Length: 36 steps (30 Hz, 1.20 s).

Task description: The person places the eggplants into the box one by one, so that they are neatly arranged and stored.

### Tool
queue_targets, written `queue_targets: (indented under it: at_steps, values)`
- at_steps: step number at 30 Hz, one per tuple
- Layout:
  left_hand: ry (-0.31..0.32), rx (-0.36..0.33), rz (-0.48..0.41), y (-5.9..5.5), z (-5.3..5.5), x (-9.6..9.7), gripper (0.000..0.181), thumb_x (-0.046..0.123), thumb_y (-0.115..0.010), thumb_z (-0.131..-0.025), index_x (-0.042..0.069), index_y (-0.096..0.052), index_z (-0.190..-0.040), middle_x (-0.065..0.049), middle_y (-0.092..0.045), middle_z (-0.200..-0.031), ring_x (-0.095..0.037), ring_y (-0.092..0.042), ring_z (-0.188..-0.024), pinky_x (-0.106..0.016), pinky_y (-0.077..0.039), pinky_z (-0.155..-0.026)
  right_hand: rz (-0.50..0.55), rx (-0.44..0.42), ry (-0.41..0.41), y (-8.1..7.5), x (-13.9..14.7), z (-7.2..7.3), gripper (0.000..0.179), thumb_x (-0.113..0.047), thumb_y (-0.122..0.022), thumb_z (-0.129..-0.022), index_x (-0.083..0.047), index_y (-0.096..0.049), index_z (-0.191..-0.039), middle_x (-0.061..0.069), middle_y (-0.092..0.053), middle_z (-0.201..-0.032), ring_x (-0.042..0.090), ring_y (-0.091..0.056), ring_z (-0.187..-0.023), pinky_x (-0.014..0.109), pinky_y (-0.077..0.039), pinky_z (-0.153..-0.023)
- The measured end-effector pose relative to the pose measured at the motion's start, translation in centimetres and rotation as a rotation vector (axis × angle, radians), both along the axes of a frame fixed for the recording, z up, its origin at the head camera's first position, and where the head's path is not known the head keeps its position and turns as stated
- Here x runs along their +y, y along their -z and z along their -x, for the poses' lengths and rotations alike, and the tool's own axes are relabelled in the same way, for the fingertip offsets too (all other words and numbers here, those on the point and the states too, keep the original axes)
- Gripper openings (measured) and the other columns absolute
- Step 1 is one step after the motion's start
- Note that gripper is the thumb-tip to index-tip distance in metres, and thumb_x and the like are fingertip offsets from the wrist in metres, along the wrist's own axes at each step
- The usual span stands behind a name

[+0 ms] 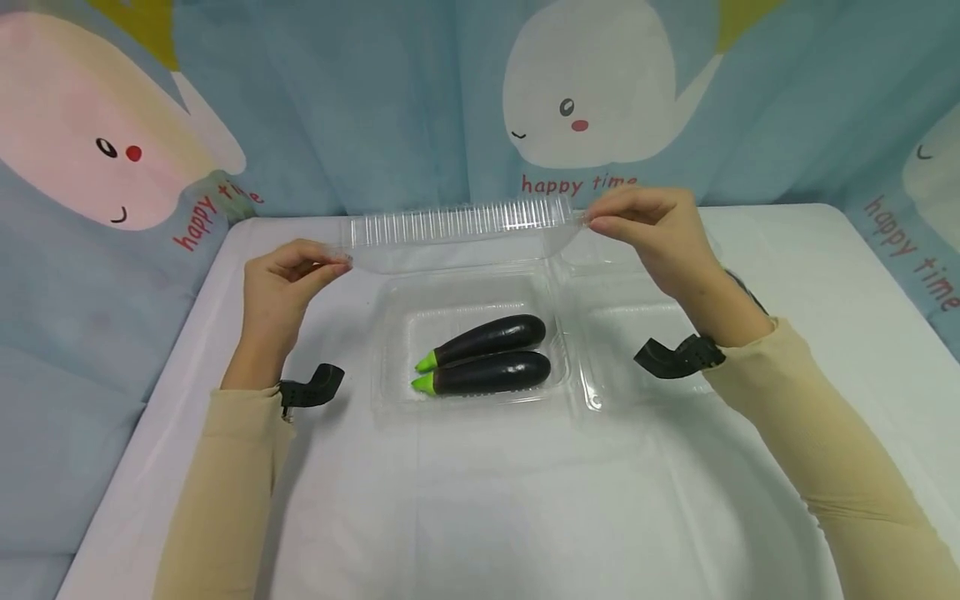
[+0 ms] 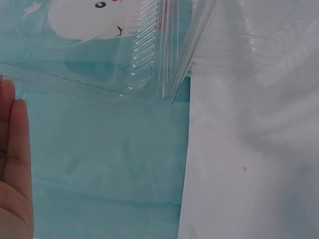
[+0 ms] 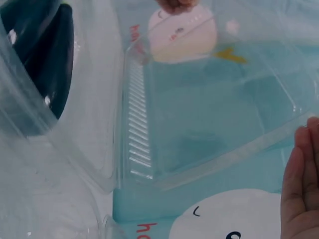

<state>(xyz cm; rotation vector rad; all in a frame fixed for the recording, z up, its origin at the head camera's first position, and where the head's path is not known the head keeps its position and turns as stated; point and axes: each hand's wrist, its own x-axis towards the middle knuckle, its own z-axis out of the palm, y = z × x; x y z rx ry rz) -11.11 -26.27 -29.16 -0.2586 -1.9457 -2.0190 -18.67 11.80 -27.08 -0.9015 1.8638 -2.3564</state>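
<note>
Two dark eggplants, the far one (image 1: 498, 334) and the near one (image 1: 495, 372), lie side by side in a clear plastic box (image 1: 392, 333), green stem ends pointing left. Behind them rises the box's clear lid (image 1: 461, 222), tilted up off the table. My left hand (image 1: 273, 292) pinches its left corner between thumb and fingers. At the opposite corner, my right hand (image 1: 663, 237) pinches the edge the same way. The left wrist view shows the ridged lid wall (image 2: 144, 50) meeting the box at a narrow seam. Through the lid in the right wrist view, the backdrop shows.
Right beside the box stands a second clear plastic box (image 1: 592, 392), partly under my right forearm. Both rest on a white-covered table (image 1: 480, 500). A blue curtain (image 1: 360, 100) with cartoon whales hangs behind the table's far edge.
</note>
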Motion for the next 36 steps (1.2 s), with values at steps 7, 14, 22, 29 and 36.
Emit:
queue_targets:
  at_steps: [7, 14, 22, 29, 36]
  values:
    - [-0.001, 0.006, 0.029, 0.4, -0.8, -0.1, 0.012, -0.014, -0.067, -0.079, -0.004, -0.072, -0.083, -0.005, -0.068, -0.084, -0.014, -0.066, -0.081, -0.022, -0.052, -0.078, 0.022, 0.024, -0.092, 0.6, 0.4, -0.6, 0.024, 0.018, -0.057, -0.082, 0.001, -0.074, -0.085, 0.008, -0.070, -0.085, 0.020, -0.062, -0.085, 0.028, -0.051, -0.080]
    - [-0.015, -0.020, 0.090, 0.5, -1.9, 0.0, 0.012, -0.015, -0.064, -0.081, -0.007, -0.071, -0.087, -0.003, -0.067, -0.088, -0.013, -0.065, -0.083, -0.020, -0.052, -0.078, 0.006, -0.031, -0.152, 1.3, 1.0, -1.5, 0.025, 0.017, -0.053, -0.083, 0.003, -0.074, -0.086, 0.008, -0.071, -0.086, 0.021, -0.064, -0.086, 0.029, -0.050, -0.082]
    - [-0.054, -0.012, 0.160, 0.9, -3.4, 0.3, 0.014, -0.015, -0.063, -0.082, -0.011, -0.069, -0.094, -0.003, -0.066, -0.093, -0.013, -0.064, -0.087, -0.018, -0.051, -0.075, -0.069, -0.071, -0.127, 1.3, 1.2, -3.0, 0.022, 0.018, -0.053, -0.082, 0.007, -0.072, -0.088, 0.011, -0.070, -0.089, 0.023, -0.063, -0.088, 0.029, -0.050, -0.081]
    - [-0.014, 0.032, 0.195, 1.6, -4.8, 0.8, 0.018, -0.014, -0.058, -0.086, -0.006, -0.069, -0.098, -0.003, -0.065, -0.097, -0.016, -0.060, -0.095, -0.020, -0.047, -0.088, -0.129, -0.100, -0.135, 1.8, 1.8, -4.3, 0.027, 0.021, -0.053, -0.082, 0.006, -0.072, -0.091, 0.011, -0.070, -0.092, 0.021, -0.064, -0.091, 0.026, -0.051, -0.078]
    - [0.003, 0.012, 0.272, 2.5, -6.0, 1.2, 0.019, -0.014, -0.060, -0.085, -0.009, -0.066, -0.102, -0.006, -0.064, -0.102, -0.015, -0.059, -0.100, -0.022, -0.047, -0.091, -0.420, -0.100, -0.093, 2.4, 2.1, -5.3, 0.016, 0.007, -0.067, -0.082, 0.004, -0.070, -0.098, 0.009, -0.068, -0.096, 0.021, -0.064, -0.092, 0.023, -0.053, -0.076]
